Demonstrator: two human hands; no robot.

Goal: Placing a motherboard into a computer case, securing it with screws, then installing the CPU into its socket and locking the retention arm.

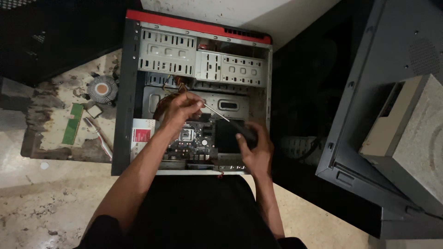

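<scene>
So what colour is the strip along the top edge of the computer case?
Red. The strip runs along the far edge of the open case, clearest in the head view.

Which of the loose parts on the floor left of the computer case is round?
The cooler fan, with ring-shaped metal fins. The green memory stick below it is long and flat, and the small chip is square.
</scene>
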